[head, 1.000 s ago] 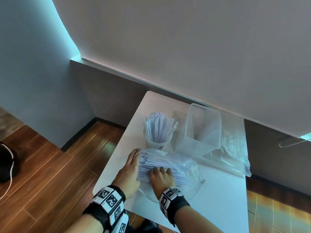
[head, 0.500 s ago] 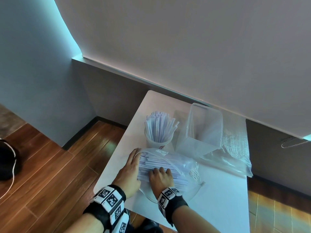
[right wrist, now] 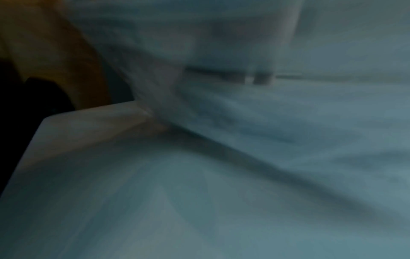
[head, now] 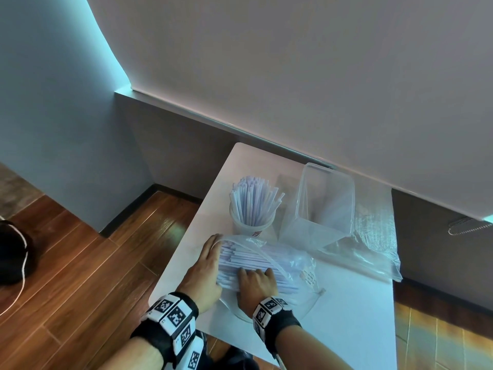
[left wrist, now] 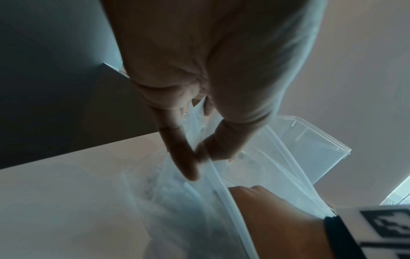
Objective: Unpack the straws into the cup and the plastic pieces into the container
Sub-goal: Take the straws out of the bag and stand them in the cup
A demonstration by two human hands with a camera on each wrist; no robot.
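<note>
Straws lie in a bundle inside a clear zip bag at the near left of the white table, directly in front of you. Your left hand pinches the bag's zip edge between thumb and forefinger, seen plainly in the left wrist view. Your right hand is reached into the bag's mouth with fingers laid over the bundle; whether they curl round the straws cannot be told, and the right wrist view is dark and blurred. Just beyond the bag stands the cup, already holding many upright straws. Right of the cup stands the clear container, upright and open at the top. A second clear plastic bag lies flat behind and to the right of the container, reaching the table's far right edge; its contents are too faint to make out. Table sits against a pale wall with a grey lower panel. Wooden floor to your left, with a dark object at the far left edge
</note>
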